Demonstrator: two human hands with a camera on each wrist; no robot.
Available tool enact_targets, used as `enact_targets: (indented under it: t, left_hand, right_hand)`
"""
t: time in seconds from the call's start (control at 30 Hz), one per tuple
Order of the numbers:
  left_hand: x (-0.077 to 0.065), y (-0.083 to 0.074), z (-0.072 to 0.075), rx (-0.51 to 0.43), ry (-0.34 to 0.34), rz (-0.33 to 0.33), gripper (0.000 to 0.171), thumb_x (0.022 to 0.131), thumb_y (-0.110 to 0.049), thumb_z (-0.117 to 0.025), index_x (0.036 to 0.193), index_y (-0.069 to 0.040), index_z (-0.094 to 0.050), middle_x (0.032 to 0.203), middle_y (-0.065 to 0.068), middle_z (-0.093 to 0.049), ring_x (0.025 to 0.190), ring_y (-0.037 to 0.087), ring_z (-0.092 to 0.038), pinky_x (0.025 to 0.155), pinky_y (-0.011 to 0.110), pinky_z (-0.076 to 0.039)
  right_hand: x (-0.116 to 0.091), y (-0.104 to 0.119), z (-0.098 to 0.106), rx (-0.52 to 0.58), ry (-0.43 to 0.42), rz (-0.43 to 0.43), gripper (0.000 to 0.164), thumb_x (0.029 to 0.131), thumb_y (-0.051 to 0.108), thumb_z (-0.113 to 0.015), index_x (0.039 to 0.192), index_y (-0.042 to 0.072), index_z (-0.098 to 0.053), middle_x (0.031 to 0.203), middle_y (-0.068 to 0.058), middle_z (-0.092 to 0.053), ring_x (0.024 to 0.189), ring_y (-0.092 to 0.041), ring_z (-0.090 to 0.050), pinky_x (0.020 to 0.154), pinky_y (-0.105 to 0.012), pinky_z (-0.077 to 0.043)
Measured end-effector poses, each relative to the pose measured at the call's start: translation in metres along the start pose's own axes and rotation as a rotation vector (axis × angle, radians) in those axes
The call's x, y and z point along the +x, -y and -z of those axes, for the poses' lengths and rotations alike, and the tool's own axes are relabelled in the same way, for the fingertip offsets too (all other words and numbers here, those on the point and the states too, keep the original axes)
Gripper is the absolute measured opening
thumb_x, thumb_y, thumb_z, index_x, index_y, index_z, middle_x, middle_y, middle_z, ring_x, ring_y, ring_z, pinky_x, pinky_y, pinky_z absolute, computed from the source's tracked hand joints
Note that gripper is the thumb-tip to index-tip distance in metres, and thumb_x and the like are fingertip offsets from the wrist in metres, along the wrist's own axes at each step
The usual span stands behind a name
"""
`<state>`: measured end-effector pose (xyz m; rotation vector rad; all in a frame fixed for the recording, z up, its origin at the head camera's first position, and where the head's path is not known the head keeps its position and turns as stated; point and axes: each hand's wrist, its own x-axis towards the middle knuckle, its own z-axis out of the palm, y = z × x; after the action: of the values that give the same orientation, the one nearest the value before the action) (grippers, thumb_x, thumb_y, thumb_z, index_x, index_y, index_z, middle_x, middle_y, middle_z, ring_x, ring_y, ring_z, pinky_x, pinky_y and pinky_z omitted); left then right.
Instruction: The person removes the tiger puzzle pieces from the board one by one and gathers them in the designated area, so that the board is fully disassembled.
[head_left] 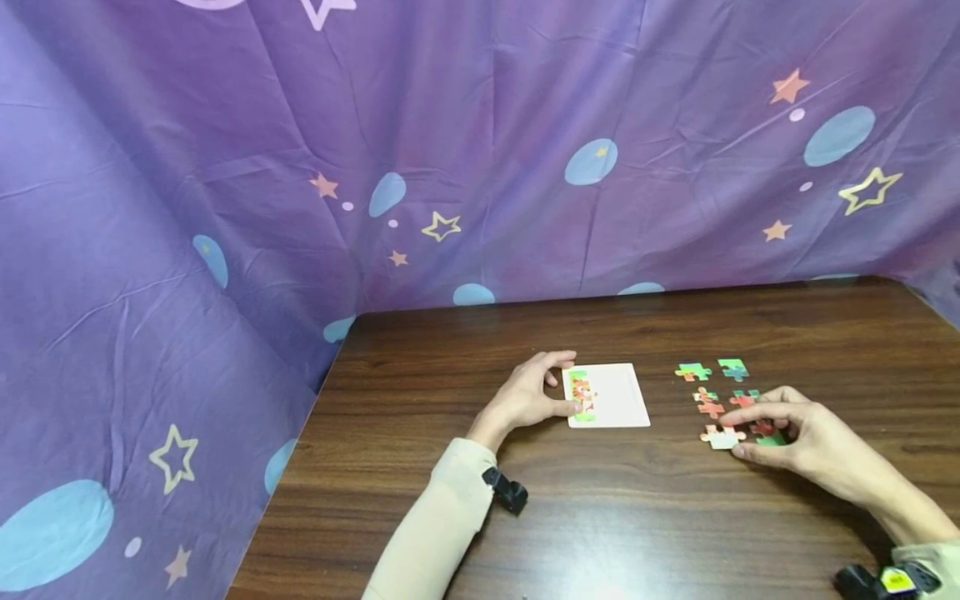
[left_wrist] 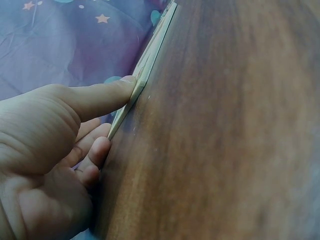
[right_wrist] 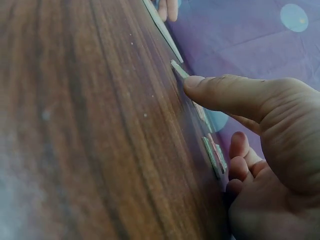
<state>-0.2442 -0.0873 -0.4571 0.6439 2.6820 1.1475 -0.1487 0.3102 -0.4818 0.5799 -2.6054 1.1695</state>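
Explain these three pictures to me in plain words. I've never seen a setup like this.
There is no machine here, just a person's two bare hands. The wide picture comes from a camera on the person's head, looking forward and down. The other two come from a camera on each wrist, so they show each hand close up, at a steep slant.

On the brown wooden table lie a white puzzle board, coloured along its left side, and several loose puzzle pieces to its right. A purple patterned cloth hangs behind.

The left hand holds the board's left edge. The right hand pinches a pale piece; whether it is lifted is hard to tell.
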Motion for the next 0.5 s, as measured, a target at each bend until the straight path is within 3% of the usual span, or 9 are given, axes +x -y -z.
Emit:
enact_targets:
  t: [0.5]
  left_hand:
    - [0.0004,0.0022,-0.0013,-0.004,-0.001,-0.004,0.082,0.092,-0.023,-0.095,0.163,-0.018,-0.056,0.153,-0.003,-0.066,0.109,0.008,-0.058,0.094,0.025,-0.048]
  right_hand:
    - [0.0012,0.0001,0.0014,-0.044,0.030,-0.020,0.042,0.080,0.010,-0.100,0.118,0.022,-0.086,0.099,-0.001,-0.059,0.078,-0.010,-0.049,0.064,-0.027,-0.038]
